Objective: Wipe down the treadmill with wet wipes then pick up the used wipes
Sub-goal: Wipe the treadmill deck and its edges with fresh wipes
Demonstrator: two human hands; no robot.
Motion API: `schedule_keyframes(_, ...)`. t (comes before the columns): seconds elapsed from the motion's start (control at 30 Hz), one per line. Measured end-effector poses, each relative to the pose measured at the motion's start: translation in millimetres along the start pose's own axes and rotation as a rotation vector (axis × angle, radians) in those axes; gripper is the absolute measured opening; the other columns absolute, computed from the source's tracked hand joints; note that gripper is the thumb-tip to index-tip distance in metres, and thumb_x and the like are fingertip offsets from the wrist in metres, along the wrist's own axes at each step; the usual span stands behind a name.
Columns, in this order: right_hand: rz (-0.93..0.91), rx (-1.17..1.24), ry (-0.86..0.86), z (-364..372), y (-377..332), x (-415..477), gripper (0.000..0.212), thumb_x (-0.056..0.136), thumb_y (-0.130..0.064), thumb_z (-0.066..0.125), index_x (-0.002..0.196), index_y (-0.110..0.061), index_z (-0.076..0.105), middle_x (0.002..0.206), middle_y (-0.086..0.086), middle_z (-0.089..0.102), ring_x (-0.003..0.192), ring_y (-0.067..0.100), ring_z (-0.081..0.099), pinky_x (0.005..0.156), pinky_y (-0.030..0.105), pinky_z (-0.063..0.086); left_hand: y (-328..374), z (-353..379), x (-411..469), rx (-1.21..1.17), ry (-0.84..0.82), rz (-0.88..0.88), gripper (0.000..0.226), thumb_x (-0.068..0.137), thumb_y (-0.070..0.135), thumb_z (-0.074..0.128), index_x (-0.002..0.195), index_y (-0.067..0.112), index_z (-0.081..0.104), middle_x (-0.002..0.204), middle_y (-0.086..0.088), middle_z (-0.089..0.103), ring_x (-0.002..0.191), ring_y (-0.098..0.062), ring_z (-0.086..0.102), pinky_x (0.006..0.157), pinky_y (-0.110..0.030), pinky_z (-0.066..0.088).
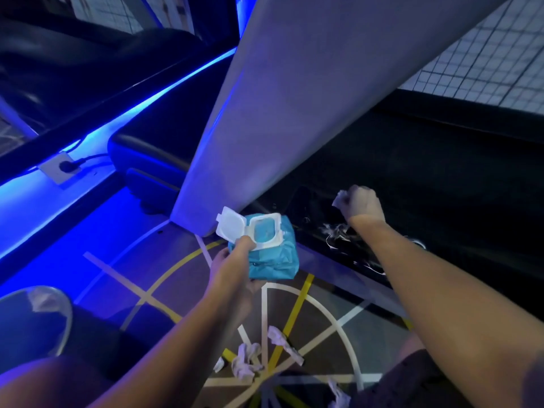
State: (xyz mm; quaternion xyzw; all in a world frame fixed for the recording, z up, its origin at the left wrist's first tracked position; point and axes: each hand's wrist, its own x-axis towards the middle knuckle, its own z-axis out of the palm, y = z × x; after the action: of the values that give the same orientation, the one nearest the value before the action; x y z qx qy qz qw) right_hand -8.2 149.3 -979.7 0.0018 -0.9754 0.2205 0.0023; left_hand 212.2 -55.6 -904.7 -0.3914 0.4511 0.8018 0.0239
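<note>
My left hand (235, 267) holds a blue pack of wet wipes (272, 254) with its white flip lid (231, 223) standing open, just in front of the foot of the treadmill's grey upright (294, 98). My right hand (363, 203) is curled round a crumpled white wipe (338, 198) over the black treadmill deck (426, 178). Used wipes lie crumpled on the floor near my feet: one (245, 362) at centre, another (284, 343) to its right, a third (338, 394) at the bottom edge.
The floor carries white and yellow tape lines (265, 313). A blue-lit wall strip with a socket and plugged cable (66, 166) runs at the left. A black padded machine part (147, 160) sits behind the upright. A round clear-rimmed object (63, 313) sits at lower left.
</note>
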Motion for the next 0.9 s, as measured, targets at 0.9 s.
schedule_keyframes(0.9,-0.333,-0.104,-0.105,-45,-1,-77,0.022,0.09,-0.009,0.06,0.072,-0.018,0.071,0.093,0.003,0.069,0.083,0.027,0.069,0.075,0.038,0.056,-8,7,-18,-0.056,0.173,-0.001,0.048,0.086,-0.004,0.044,0.13,0.005,0.058,0.114,-0.02,0.073,0.091,-0.04,0.071,0.083,-0.044,0.057)
